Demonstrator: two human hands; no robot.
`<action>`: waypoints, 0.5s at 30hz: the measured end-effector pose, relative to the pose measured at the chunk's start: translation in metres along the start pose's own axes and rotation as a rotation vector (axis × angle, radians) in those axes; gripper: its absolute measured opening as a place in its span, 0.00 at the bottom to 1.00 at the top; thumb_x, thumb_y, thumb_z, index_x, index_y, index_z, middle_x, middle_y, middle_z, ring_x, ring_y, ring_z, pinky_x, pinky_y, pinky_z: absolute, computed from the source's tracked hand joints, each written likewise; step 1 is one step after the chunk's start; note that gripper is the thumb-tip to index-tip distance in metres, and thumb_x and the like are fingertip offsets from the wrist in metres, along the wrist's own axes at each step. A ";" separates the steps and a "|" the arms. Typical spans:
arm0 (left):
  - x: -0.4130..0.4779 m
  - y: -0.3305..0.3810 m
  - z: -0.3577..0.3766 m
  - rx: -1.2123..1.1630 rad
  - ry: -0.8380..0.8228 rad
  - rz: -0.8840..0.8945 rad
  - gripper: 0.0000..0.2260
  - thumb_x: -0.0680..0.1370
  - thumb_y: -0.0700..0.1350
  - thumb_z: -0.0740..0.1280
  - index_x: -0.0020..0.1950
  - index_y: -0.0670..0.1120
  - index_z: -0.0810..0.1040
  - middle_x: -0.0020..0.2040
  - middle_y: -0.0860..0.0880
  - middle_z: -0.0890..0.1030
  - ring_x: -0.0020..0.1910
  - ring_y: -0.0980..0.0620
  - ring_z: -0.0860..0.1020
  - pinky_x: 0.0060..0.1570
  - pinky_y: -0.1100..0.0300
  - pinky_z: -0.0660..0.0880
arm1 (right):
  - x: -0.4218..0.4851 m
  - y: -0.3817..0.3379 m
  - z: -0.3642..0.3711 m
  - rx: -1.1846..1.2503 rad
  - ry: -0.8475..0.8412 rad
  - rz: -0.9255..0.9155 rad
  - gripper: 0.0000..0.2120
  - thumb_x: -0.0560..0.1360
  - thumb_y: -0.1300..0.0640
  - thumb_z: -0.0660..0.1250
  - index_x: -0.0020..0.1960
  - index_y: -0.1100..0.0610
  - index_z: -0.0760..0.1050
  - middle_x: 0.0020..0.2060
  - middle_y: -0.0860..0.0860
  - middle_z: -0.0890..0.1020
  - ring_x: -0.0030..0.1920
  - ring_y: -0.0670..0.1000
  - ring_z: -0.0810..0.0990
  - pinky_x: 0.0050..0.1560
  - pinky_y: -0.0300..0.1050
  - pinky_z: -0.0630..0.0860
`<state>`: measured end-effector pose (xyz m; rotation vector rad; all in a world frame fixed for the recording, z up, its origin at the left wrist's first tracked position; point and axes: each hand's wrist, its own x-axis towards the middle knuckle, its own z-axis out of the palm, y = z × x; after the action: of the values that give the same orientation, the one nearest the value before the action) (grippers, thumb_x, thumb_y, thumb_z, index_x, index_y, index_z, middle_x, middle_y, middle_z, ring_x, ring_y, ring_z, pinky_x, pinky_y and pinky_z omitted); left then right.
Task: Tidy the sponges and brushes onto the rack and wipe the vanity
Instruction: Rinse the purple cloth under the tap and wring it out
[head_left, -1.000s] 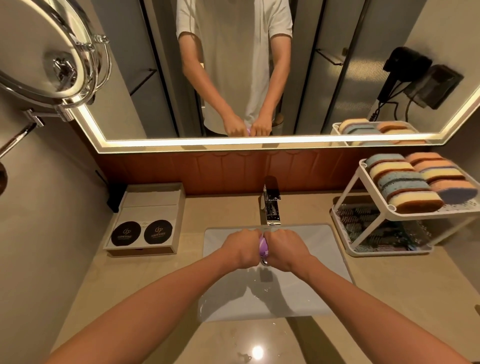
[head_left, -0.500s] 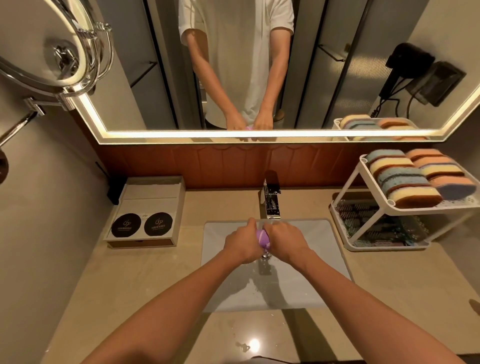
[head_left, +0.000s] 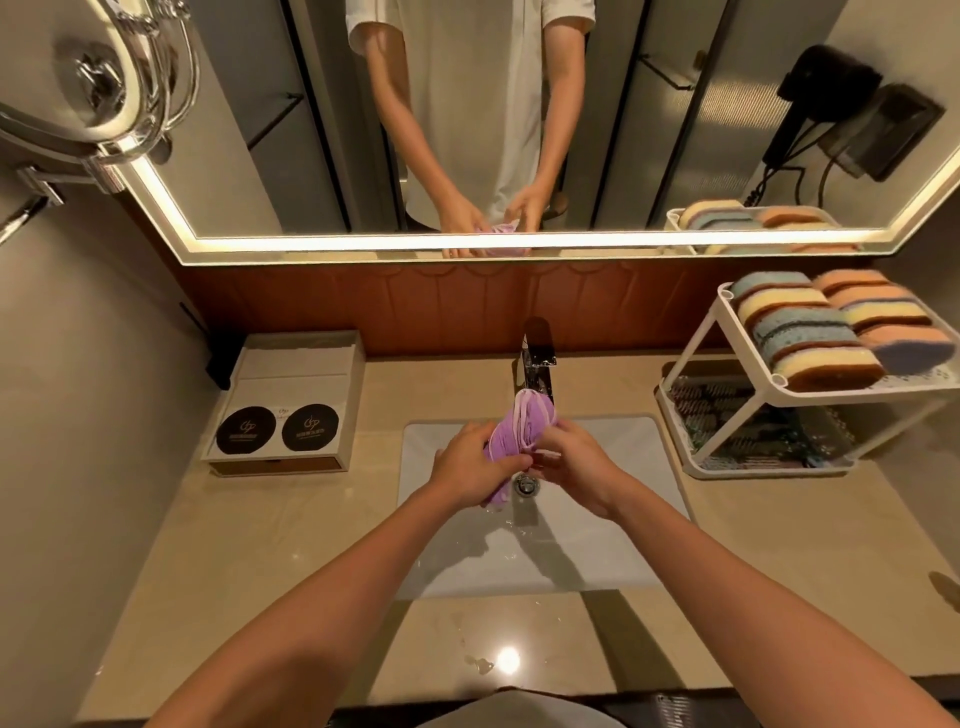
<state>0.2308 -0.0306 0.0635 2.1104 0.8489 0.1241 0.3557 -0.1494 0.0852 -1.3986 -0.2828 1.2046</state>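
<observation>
Both hands work over the middle of the sink (head_left: 597, 545), a pale rectangle sunk into the counter (head_left: 260, 561). Open counter lies on 3 sides of it: a wide strip on the left running to the wall, a bare stretch on the right in front of the rack (head_left: 727, 395), and the near strip, which carries droplets and a light glare. At the back the room narrows: the box (head_left: 291, 400) stands near the sink's far left corner, the rack just beside its far right corner, and the faucet (head_left: 537, 358) sits between them. The cloth (head_left: 519, 431), purple with a pale edging, is bunched into a roll whose long axis runs from near-left to far-right, the upper end pointing at the faucet and the lower end hanging toward the drain (head_left: 525, 485). The left hand (head_left: 470, 470) grips its lower half, fingers curled tight round it; the right hand (head_left: 576, 467) pinches its side with bent fingertips. The cloth's middle is hidden under the left fingers, and its top covers the faucet spout. 2 rows of sponges (head_left: 810, 332) fill the rack's top shelf; the lower shelf holds dark things too dim to make out. The rack's right end and both forearms are cut off by the frame.
</observation>
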 end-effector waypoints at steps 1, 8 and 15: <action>-0.003 0.003 -0.003 0.041 0.009 0.007 0.25 0.68 0.69 0.69 0.64 0.66 0.76 0.59 0.57 0.79 0.60 0.50 0.77 0.63 0.42 0.72 | -0.001 0.000 0.001 0.050 -0.012 -0.002 0.14 0.75 0.62 0.65 0.60 0.64 0.74 0.50 0.60 0.81 0.45 0.54 0.82 0.49 0.47 0.79; -0.007 0.011 -0.007 -0.168 -0.136 -0.060 0.19 0.71 0.63 0.73 0.60 0.64 0.76 0.55 0.58 0.84 0.58 0.50 0.80 0.63 0.45 0.76 | -0.001 0.004 0.005 -0.334 0.105 -0.385 0.12 0.84 0.51 0.64 0.67 0.46 0.75 0.57 0.46 0.83 0.56 0.43 0.83 0.53 0.37 0.81; -0.006 0.038 -0.004 -0.532 -0.145 -0.074 0.19 0.76 0.52 0.74 0.65 0.58 0.73 0.65 0.47 0.71 0.61 0.50 0.79 0.64 0.50 0.77 | -0.001 -0.008 0.009 -0.315 0.248 -0.333 0.18 0.81 0.41 0.64 0.65 0.51 0.74 0.56 0.48 0.83 0.55 0.46 0.83 0.57 0.47 0.81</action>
<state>0.2447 -0.0480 0.0952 1.5689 0.7113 0.1385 0.3517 -0.1430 0.0944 -1.6773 -0.5242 0.7248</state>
